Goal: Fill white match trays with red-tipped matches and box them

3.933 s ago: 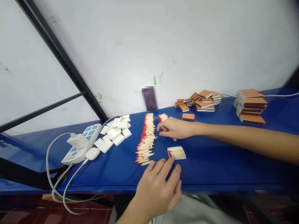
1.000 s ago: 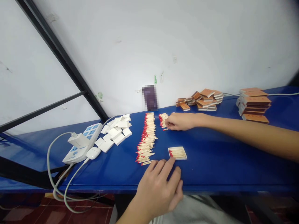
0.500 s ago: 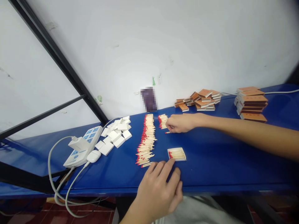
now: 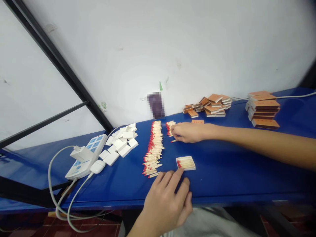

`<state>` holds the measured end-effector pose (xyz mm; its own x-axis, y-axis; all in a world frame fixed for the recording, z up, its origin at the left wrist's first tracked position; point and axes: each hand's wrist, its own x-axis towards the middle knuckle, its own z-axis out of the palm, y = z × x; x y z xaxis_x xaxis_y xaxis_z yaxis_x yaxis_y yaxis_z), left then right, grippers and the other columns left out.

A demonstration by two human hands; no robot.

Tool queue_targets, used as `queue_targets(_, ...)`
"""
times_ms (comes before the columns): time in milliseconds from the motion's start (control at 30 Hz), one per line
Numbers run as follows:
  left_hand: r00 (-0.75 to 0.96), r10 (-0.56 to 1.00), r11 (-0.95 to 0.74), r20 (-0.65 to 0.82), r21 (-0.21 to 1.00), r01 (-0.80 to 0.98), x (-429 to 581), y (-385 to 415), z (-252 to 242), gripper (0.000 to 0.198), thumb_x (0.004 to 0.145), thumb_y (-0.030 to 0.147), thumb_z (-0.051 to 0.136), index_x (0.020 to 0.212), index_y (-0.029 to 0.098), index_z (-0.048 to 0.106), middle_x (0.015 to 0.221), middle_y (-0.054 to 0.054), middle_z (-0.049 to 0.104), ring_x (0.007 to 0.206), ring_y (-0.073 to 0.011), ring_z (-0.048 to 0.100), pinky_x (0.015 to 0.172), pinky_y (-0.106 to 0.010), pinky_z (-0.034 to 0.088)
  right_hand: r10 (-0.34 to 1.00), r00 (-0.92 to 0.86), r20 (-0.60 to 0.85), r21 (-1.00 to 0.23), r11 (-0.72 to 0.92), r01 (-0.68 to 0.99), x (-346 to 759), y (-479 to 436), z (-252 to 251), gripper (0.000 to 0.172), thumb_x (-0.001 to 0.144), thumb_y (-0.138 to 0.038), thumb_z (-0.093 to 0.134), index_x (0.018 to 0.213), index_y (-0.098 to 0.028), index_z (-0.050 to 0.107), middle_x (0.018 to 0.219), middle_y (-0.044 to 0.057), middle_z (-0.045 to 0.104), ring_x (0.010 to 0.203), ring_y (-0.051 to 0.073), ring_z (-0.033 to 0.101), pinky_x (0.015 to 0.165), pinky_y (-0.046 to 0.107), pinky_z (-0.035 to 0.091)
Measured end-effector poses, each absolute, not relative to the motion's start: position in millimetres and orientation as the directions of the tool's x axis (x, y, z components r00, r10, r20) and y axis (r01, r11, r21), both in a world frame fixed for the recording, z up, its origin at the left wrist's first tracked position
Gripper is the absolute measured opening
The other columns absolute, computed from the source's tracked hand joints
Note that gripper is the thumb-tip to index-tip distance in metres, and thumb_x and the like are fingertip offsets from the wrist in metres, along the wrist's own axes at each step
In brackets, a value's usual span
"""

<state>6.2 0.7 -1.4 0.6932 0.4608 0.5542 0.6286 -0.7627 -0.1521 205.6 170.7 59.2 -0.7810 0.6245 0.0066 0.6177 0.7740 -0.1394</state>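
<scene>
My left hand (image 4: 169, 200) lies palm down on the blue table, fingers spread and open, its index fingertip at the near edge of a white matchbox tray (image 4: 193, 167). Inside that tray are red-tipped matches (image 4: 186, 163). Farther back, my right hand (image 4: 187, 132) has its fingers curled together at the right side of a small pile of matches (image 4: 169, 127). Whatever the fingers pinch is hidden. One loose match (image 4: 173, 141) pokes out beside them. Left of both hands runs a long row of matches (image 4: 155, 141), heads pointing left.
White matchbox trays (image 4: 120, 144) are heaped at left, beside a power strip (image 4: 86, 156) with a charger and cables. Orange matchboxes lie in a loose heap (image 4: 213, 103) by the wall and a stack (image 4: 264, 107) at right. One orange box (image 4: 197, 122) sits behind my right wrist.
My right hand has moved slightly left over the small match pile, uncovering the orange box behind its wrist. The left hand stays by the tray. The whole view has shifted a little.
</scene>
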Motion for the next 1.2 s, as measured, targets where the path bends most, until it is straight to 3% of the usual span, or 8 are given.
queue_targets(333,0.694,0.457,-0.764,0.557,-0.154,0.627,7,1,-2,0.028,0.095,0.024,0.044,0.110,0.014,0.065,0.124,-0.013,0.061,0.094,-0.0278,0.060,0.078,-0.043,0.052,0.640,-0.768,-0.014,-0.113,0.762,0.637,205,172,58,0.013,0.082,-0.014,0.054,0.075,-0.014,0.065,0.082,0.008,0.067,0.074,0.017,0.058,0.063,0.025,0.035)
queue_targets(833,0.697,0.463,-0.765,0.548,-0.150,0.626,7,1,-1,0.028,0.094,0.024,0.045,0.111,0.013,0.065,0.124,-0.013,0.061,0.096,-0.0286,0.060,0.080,-0.044,0.052,0.711,-0.702,-0.048,0.065,0.703,0.708,199,157,68,0.021,0.085,-0.018,0.052,0.078,-0.011,0.070,0.075,0.011,0.067,0.059,0.016,0.053,0.055,0.028,0.028)
queue_targets(1200,0.699,0.464,-0.762,0.544,-0.157,0.628,7,1,-1,0.027,0.094,0.023,0.045,0.110,0.014,0.065,0.124,-0.012,0.061,0.095,-0.0282,0.060,0.080,-0.043,0.052,0.717,-0.696,-0.039,0.027,0.697,0.717,199,159,69,0.020,0.085,-0.016,0.050,0.078,-0.011,0.069,0.077,0.011,0.066,0.062,0.016,0.057,0.056,0.027,0.029)
